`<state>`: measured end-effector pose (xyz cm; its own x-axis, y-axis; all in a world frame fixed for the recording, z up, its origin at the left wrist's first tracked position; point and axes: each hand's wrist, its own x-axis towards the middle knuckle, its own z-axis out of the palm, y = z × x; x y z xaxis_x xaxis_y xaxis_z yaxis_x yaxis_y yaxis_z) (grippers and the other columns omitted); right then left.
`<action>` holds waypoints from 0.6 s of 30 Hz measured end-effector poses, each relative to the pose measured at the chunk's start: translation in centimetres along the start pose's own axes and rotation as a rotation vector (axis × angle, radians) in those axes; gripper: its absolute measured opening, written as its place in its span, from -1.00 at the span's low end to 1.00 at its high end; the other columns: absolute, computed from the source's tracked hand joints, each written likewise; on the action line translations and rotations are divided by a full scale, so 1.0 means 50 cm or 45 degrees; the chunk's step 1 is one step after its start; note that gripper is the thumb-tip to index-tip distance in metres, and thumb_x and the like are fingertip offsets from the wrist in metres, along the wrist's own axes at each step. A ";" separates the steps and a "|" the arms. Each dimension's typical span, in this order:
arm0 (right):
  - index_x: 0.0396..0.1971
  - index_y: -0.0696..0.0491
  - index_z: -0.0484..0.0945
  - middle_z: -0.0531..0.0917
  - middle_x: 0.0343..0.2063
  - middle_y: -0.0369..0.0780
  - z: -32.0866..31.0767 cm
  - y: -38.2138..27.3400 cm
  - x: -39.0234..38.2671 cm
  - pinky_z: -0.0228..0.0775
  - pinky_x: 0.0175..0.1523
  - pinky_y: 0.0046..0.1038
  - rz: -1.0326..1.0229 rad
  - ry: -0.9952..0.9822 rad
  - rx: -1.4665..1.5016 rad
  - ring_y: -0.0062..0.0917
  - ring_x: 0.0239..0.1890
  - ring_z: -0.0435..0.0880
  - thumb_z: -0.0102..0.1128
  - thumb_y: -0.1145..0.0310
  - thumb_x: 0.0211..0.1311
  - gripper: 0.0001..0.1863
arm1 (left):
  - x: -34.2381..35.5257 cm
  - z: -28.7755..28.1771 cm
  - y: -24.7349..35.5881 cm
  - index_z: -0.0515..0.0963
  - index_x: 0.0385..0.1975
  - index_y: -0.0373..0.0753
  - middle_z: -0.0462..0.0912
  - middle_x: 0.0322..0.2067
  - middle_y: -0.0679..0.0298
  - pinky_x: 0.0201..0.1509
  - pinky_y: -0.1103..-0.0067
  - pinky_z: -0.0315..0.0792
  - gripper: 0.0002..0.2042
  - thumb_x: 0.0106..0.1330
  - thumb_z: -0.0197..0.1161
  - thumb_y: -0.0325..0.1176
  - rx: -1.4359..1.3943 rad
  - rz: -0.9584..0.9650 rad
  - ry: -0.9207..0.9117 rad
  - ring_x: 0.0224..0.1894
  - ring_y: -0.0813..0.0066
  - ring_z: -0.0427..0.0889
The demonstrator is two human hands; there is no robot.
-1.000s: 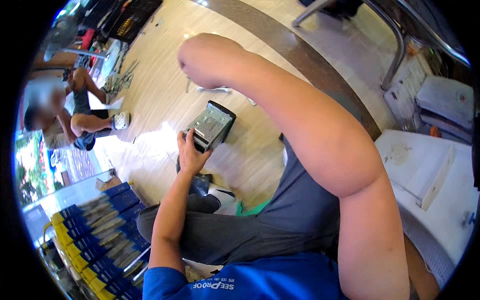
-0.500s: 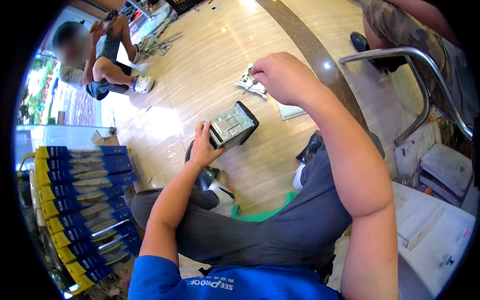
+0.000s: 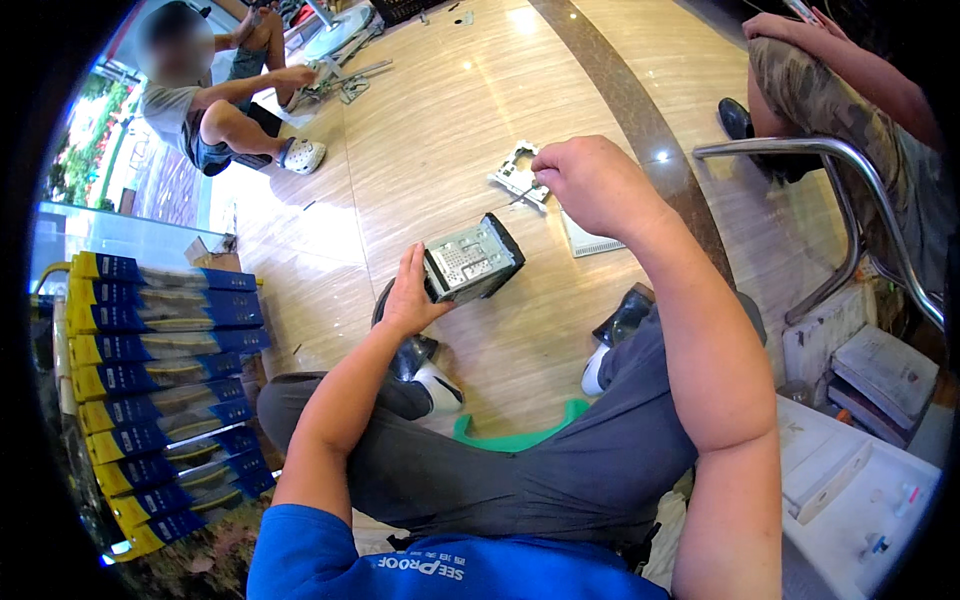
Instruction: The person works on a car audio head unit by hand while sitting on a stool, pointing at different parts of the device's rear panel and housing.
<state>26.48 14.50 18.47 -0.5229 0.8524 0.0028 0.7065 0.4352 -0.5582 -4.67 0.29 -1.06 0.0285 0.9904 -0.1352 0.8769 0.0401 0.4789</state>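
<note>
A silvery metal electronics box (image 3: 468,262) with a perforated top and a black front stands on the floor between my feet. My left hand (image 3: 408,295) grips its left end, fingers along the side and thumb at the near edge. Beyond it, to the right, my right hand (image 3: 598,180) is closed in a pinch on a thin screwdriver (image 3: 521,197), whose shaft points down and left towards the box. Most of the handle is hidden in my fingers. Just behind the shaft lies a white bracket-like part (image 3: 517,178) with cut-outs.
A pale vented panel (image 3: 590,238) lies under my right wrist. A green plastic piece (image 3: 522,428) is between my legs. Blue-and-yellow packages (image 3: 170,360) hang on a rack at left, with a chrome chair frame (image 3: 800,147) at right. Two people sit nearby; metal parts (image 3: 352,85) lie far off.
My right hand and the screwdriver stay close to the white part, while my view shifts slightly. The person at far left has lowered an arm towards the parts on the floor.
</note>
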 end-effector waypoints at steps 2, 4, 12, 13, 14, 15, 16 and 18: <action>-0.35 0.10 0.69 0.70 -0.36 -0.03 0.002 0.000 -0.002 0.50 -0.07 -0.17 -0.024 0.026 0.006 -0.16 -0.23 0.67 0.07 0.33 0.26 -0.77 | -0.003 0.001 -0.009 -0.13 0.43 -0.35 0.02 0.38 -0.18 0.51 0.33 0.06 0.23 -0.25 0.64 -0.27 -0.022 -0.011 0.004 0.45 -0.13 0.04; -0.36 0.10 0.69 0.70 -0.36 -0.04 0.003 -0.001 0.000 0.50 -0.07 -0.17 -0.033 0.048 -0.003 -0.16 -0.22 0.67 0.07 0.33 0.26 -0.77 | -0.003 0.000 -0.018 -0.14 0.43 -0.35 0.03 0.38 -0.18 0.51 0.32 0.05 0.25 -0.26 0.66 -0.28 -0.021 -0.041 0.013 0.45 -0.13 0.03; -0.34 0.10 0.70 0.70 -0.32 -0.05 0.006 -0.010 0.000 0.50 -0.04 -0.19 -0.055 0.033 0.010 -0.17 -0.19 0.67 0.09 0.33 0.27 -0.77 | -0.028 -0.004 -0.041 -0.18 0.45 -0.36 0.06 0.36 -0.16 0.52 0.32 0.01 0.29 -0.27 0.67 -0.30 -0.122 -0.134 0.013 0.43 -0.09 0.06; -0.33 0.10 0.70 0.71 -0.31 -0.05 0.006 -0.010 0.001 0.50 -0.04 -0.20 -0.056 0.018 -0.003 -0.18 -0.19 0.68 0.10 0.32 0.27 -0.78 | -0.030 -0.005 -0.040 -0.18 0.45 -0.36 0.06 0.36 -0.16 0.52 0.32 0.01 0.29 -0.27 0.67 -0.30 -0.123 -0.133 0.011 0.43 -0.09 0.06; -0.31 0.10 0.70 0.71 -0.30 -0.06 0.006 -0.011 0.003 0.50 -0.03 -0.21 -0.063 0.005 -0.016 -0.18 -0.19 0.68 0.11 0.32 0.28 -0.78 | -0.030 -0.006 -0.043 -0.19 0.45 -0.37 0.07 0.35 -0.16 0.52 0.32 0.02 0.29 -0.27 0.67 -0.30 -0.105 -0.150 0.012 0.42 -0.09 0.07; -0.31 0.10 0.70 0.71 -0.30 -0.06 0.008 -0.013 0.002 0.50 -0.03 -0.21 -0.066 0.007 -0.016 -0.18 -0.19 0.68 0.11 0.32 0.28 -0.78 | -0.031 -0.007 -0.046 -0.19 0.45 -0.37 0.08 0.35 -0.17 0.51 0.32 0.03 0.28 -0.26 0.66 -0.30 -0.088 -0.168 0.012 0.42 -0.09 0.08; -0.30 0.10 0.70 0.71 -0.29 -0.06 0.010 -0.015 0.000 0.50 -0.02 -0.21 -0.046 -0.015 0.008 -0.19 -0.18 0.68 0.11 0.32 0.28 -0.78 | -0.034 -0.005 -0.048 -0.19 0.45 -0.37 0.08 0.35 -0.17 0.51 0.32 0.03 0.28 -0.26 0.66 -0.30 -0.087 -0.167 0.016 0.42 -0.09 0.08; -0.28 0.09 0.70 0.72 -0.28 -0.07 0.010 -0.016 0.000 0.51 -0.02 -0.21 -0.018 -0.036 0.030 -0.19 -0.17 0.68 0.11 0.32 0.29 -0.78 | -0.035 -0.004 -0.046 -0.19 0.44 -0.38 0.10 0.33 -0.17 0.50 0.32 0.06 0.27 -0.24 0.65 -0.30 -0.074 -0.136 0.018 0.41 -0.08 0.09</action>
<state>25.68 14.00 18.50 -0.5463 0.8375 -0.0120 0.6876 0.4403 -0.5773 -6.83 -1.53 -1.77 -0.0709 0.9818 -0.1763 0.8451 0.1530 0.5123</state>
